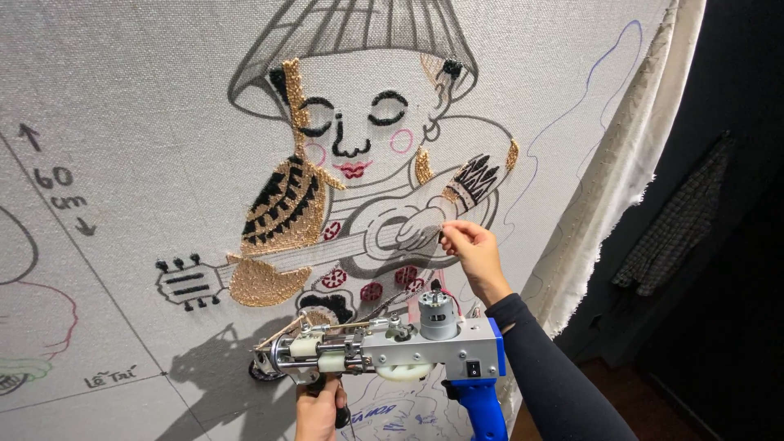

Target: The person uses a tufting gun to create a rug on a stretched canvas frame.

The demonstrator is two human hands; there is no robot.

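A large grey tufting cloth (pixel 139 106) hangs upright and carries a drawn figure with a hat and guitar (pixel 359 204), partly filled with tan, black and red yarn. My left hand (pixel 320 411) grips the front handle of a silver and blue tufting gun (pixel 392 347), whose needle end points left near the cloth at the lower middle. My right hand (pixel 474 253) is raised against the cloth by the figure's arm, with fingers pinched on a thin strand of yarn. A dark sleeve covers my right forearm.
The cloth's frayed white edge (pixel 621 163) runs down the right side. Beyond it lies a dark room with a checked cloth hanging (pixel 678 220). Pen lines, arrows and handwritten marks cover the left part of the fabric.
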